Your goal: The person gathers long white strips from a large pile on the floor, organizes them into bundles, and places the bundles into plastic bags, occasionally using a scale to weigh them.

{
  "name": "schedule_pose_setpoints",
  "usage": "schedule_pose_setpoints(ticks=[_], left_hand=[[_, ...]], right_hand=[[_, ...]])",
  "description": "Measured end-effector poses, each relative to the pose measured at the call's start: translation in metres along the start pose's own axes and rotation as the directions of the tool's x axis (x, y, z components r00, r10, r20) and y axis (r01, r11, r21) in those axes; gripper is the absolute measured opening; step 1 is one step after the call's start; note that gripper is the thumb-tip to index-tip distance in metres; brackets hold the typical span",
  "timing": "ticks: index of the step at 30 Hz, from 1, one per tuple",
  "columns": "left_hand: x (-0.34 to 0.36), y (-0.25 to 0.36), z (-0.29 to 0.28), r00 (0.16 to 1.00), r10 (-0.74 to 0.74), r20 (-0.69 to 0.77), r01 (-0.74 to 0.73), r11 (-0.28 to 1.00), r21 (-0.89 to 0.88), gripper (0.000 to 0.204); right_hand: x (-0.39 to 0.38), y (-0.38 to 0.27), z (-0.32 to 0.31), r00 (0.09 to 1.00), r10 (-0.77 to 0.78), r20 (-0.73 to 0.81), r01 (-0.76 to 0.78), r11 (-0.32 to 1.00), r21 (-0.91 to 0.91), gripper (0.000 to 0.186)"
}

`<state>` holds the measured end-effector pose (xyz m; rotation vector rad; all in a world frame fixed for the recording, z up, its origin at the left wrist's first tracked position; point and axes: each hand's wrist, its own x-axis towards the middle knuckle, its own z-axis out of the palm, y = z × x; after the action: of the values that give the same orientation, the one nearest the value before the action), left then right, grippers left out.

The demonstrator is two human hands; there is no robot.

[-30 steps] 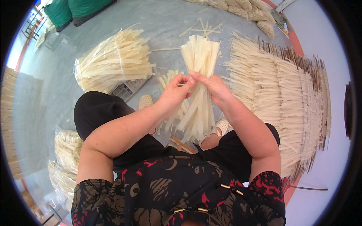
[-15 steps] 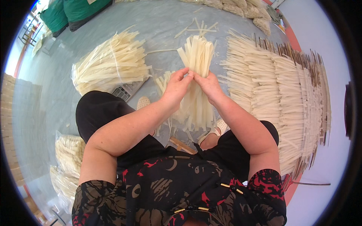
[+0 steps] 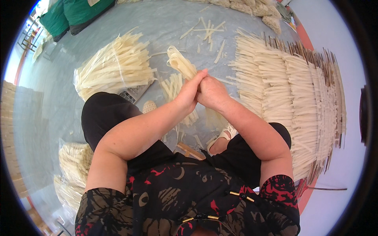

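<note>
Both my hands are wrapped tightly around a bundle of pale cream flat strips (image 3: pixel 179 61), whose looped end sticks out above them, tilted to the upper left. My left hand (image 3: pixel 191 90) is closed on it from the left. My right hand (image 3: pixel 212 91) is closed around it too, pressed against my left. Below them, on the grey floor (image 3: pixel 165 31), lies a looser pile of strips (image 3: pixel 170 88), and scattered pieces (image 3: pixel 208 29) lie farther up.
A bagged bundle of strips (image 3: pixel 112 65) lies at the left over a grey keypad device (image 3: pixel 132 94). Layered strips with brown sticks (image 3: pixel 283 98) fill the right. Green sacks (image 3: pixel 84 13) stand at the back; wrapped bundles (image 3: pixel 75 161) lie at lower left. A wooden piece (image 3: pixel 189 151) is between my feet.
The bundle has gone from upright and fanned out to narrow, looped and tilted left. My hands have closed tighter around it, the right one turned over it. More loose strips show on the floor beyond.
</note>
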<state>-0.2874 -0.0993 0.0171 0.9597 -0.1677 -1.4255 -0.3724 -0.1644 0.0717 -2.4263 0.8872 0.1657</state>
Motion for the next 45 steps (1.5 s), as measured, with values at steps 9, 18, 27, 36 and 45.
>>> schedule_pose_setpoints(ticks=[9,18,27,36,45], left_hand=[[0.011,0.026,-0.01,0.989,-0.012,-0.151,-0.011,0.988,-0.153,0.045],[0.021,0.038,-0.029,0.99,-0.072,0.119,0.084,0.991,-0.105,0.044],[0.007,0.042,-0.014,0.976,-0.12,0.18,0.157,0.966,-0.204,0.043],[0.015,0.031,-0.023,0.91,-0.199,0.364,0.284,0.939,-0.196,0.041],[-0.002,0.009,0.01,0.794,-0.382,0.473,0.408,0.911,0.051,0.056]], right_hand=[[-0.009,0.018,0.003,0.978,-0.185,-0.095,0.196,0.973,0.119,0.092],[-0.014,0.012,0.003,0.94,-0.266,-0.212,0.255,0.964,-0.08,0.077],[0.002,0.037,-0.004,0.835,-0.199,-0.514,0.286,0.954,0.095,0.04],[0.008,0.035,-0.014,0.811,-0.061,-0.582,0.269,0.922,0.279,0.035],[0.04,0.073,-0.048,0.858,-0.007,-0.514,0.341,0.756,0.559,0.047]])
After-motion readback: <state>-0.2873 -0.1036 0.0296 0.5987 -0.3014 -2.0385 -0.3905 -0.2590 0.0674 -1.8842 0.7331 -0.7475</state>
